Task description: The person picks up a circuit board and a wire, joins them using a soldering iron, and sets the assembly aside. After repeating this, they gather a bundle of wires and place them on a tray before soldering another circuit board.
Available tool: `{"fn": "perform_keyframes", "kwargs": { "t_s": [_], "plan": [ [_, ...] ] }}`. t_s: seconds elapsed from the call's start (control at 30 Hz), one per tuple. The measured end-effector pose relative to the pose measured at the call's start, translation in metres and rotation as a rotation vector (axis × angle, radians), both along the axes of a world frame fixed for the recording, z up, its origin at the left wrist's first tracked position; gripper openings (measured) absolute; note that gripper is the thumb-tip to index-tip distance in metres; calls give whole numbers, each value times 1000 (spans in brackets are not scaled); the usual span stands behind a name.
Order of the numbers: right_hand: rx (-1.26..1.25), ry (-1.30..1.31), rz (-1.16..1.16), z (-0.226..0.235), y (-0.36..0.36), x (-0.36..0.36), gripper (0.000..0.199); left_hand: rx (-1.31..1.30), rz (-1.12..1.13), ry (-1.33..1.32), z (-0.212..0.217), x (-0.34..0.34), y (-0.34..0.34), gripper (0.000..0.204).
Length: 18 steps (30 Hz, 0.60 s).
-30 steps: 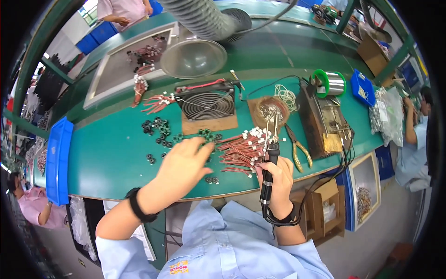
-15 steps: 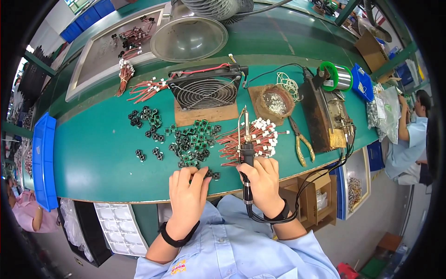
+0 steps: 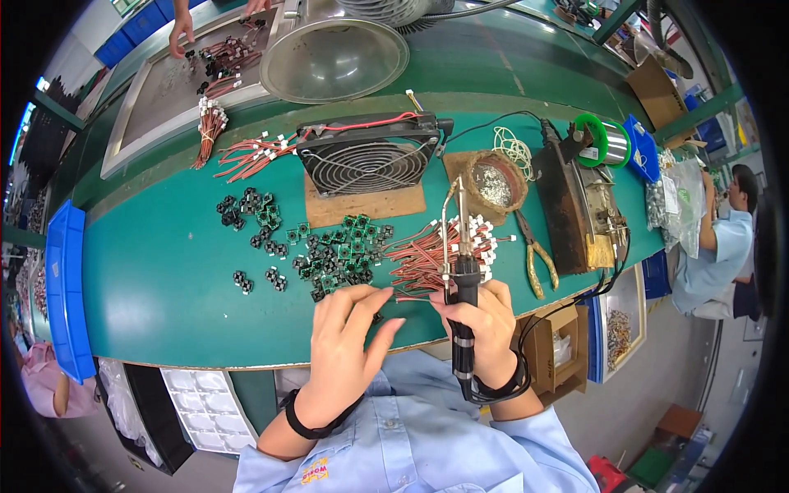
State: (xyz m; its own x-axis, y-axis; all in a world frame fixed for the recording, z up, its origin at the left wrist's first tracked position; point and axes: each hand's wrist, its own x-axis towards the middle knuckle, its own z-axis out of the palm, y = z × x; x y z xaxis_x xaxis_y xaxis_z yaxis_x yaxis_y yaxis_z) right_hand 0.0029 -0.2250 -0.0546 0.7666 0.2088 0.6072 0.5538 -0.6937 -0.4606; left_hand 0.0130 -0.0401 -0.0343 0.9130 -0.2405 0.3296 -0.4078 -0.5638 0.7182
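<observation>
A round brown pot [image 3: 496, 182] holds shiny metal bits. At its 9 o'clock stands a black fan [image 3: 367, 156]. A blue bin [image 3: 64, 296] hangs on the green table [image 3: 164, 287]. Small green boards [image 3: 341, 251] and red wires [image 3: 427, 255] lie at 12 o'clock from the hands. The right hand [image 3: 485, 316] is closed around a black soldering iron [image 3: 462, 271], tip up. The left hand [image 3: 349, 329] is half open, its fingertips on a small part by the wires.
</observation>
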Motion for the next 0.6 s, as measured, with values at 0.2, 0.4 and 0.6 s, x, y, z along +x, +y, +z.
{"fn": "perform_keyframes", "kwargs": {
  "t_s": [0.2,0.4,0.6],
  "plan": [
    [131,112,91,17,7,-15,29,-158,-134,128,-1,-4,4,21],
    [92,305,190,18,4,-33,35,-204,-227,238,3,-21,9,12],
    [131,188,305,13,14,-32,33,-117,-259,283,5,-29,18,12]
  ]
}}
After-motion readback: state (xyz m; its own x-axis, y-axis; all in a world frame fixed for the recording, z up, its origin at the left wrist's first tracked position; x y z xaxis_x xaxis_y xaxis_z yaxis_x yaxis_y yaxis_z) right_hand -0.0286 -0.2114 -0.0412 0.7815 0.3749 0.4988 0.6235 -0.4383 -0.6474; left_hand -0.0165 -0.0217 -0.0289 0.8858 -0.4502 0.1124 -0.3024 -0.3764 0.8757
